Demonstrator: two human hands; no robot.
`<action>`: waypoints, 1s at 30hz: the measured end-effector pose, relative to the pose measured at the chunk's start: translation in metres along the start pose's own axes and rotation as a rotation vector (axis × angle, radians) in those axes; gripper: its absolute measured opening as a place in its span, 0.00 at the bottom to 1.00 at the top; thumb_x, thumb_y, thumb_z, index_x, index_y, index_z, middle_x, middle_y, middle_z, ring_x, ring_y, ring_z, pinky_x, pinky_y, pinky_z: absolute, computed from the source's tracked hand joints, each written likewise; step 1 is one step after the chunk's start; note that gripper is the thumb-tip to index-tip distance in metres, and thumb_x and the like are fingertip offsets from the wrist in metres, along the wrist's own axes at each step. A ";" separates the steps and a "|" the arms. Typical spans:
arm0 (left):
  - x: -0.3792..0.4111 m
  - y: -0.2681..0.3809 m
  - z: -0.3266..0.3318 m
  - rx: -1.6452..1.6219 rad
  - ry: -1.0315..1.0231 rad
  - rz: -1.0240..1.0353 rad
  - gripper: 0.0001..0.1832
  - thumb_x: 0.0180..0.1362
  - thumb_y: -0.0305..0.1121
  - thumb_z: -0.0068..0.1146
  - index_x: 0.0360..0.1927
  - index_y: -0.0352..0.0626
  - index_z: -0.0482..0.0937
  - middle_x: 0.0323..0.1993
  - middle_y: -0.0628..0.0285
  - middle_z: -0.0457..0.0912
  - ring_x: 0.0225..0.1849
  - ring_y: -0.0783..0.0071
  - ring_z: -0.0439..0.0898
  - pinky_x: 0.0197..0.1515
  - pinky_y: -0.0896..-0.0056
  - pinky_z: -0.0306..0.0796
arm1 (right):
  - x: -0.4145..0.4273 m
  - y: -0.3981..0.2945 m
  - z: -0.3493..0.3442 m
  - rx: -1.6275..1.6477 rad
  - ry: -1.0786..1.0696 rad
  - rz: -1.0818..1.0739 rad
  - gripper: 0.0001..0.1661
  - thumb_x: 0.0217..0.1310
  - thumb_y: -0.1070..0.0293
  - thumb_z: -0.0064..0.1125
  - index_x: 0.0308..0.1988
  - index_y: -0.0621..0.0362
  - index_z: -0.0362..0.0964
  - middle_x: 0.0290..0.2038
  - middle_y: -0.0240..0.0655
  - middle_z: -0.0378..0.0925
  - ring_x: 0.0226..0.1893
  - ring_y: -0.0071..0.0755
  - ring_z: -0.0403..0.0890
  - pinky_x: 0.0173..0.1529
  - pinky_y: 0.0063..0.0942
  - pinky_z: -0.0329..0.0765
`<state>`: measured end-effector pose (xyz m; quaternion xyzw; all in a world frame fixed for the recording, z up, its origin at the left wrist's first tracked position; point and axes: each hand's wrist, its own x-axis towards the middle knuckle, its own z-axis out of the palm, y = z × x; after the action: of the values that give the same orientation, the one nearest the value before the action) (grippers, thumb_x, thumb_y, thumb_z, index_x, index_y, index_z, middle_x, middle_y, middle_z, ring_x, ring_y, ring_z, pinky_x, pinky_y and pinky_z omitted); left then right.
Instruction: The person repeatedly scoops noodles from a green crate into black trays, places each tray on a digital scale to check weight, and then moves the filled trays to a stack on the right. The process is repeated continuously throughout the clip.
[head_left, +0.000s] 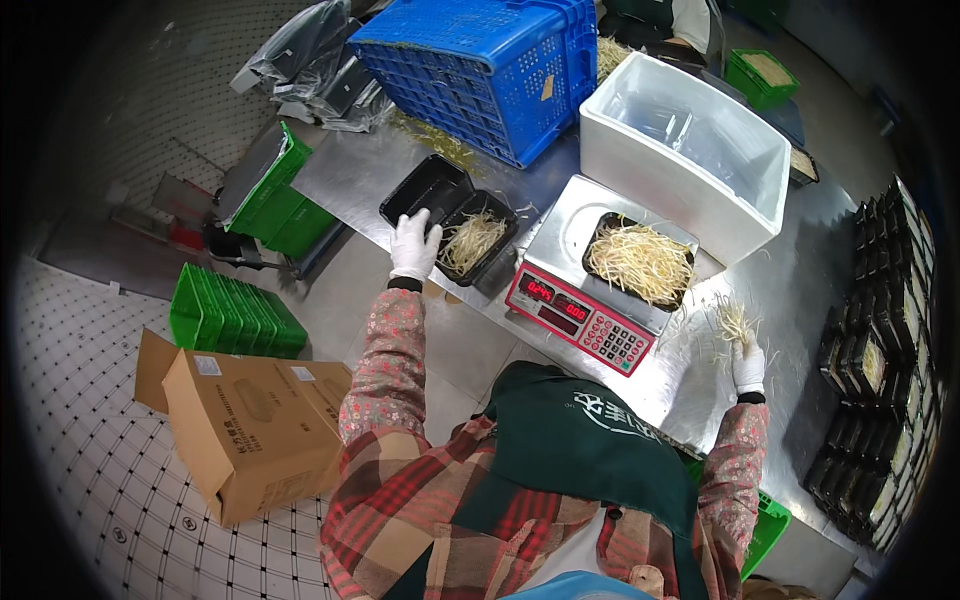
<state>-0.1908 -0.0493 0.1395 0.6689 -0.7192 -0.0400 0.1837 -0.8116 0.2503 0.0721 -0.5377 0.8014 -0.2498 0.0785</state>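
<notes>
My left hand (415, 246), in a white glove, is at the near rim of an empty black plastic tray (427, 191). Its fingers are spread, and whether they grip the rim is unclear. Against that tray sits another black tray (491, 262) with some bean sprouts (471, 241) inside. My right hand (748, 366), gloved too, pinches a small bunch of bean sprouts (738, 322) above the steel table, right of the scale. On the digital scale (559, 225), with its red keypad panel and lit display, rests a black tray heaped with bean sprouts (640, 261).
Behind the scale stands a white foam box (660, 180) with clear plastic inside. A blue crate (480, 82) is at the back of the steel table (349, 169). Stacked packed trays (874, 360) line the right. Green crates (236, 315) and a cardboard box (255, 427) are at left.
</notes>
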 end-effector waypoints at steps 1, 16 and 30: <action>-0.004 -0.013 0.021 0.079 0.103 0.095 0.25 0.59 0.42 0.58 0.61 0.53 0.74 0.57 0.55 0.77 0.60 0.55 0.74 0.65 0.48 0.61 | 0.001 -0.001 0.000 -0.009 -0.002 0.003 0.15 0.68 0.60 0.53 0.48 0.56 0.73 0.33 0.52 0.81 0.37 0.63 0.80 0.38 0.51 0.75; -0.018 0.166 -0.089 -0.612 0.451 0.673 0.11 0.47 0.20 0.63 0.36 0.41 0.84 0.34 0.60 0.82 0.37 0.61 0.80 0.44 0.62 0.72 | 0.007 -0.075 -0.097 0.420 0.387 -0.108 0.16 0.71 0.71 0.49 0.56 0.63 0.70 0.45 0.40 0.81 0.41 0.34 0.80 0.46 0.27 0.74; -0.176 0.368 0.082 -0.551 -0.290 1.361 0.14 0.52 0.32 0.58 0.45 0.51 0.78 0.33 0.67 0.74 0.39 0.66 0.74 0.41 0.62 0.68 | -0.062 -0.038 -0.070 0.486 0.070 0.116 0.54 0.50 0.81 0.64 0.73 0.56 0.46 0.71 0.52 0.52 0.71 0.47 0.55 0.73 0.38 0.56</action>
<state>-0.5585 0.1444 0.1376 -0.0063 -0.9551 -0.1839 0.2320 -0.7829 0.3173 0.1421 -0.4472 0.7496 -0.4487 0.1920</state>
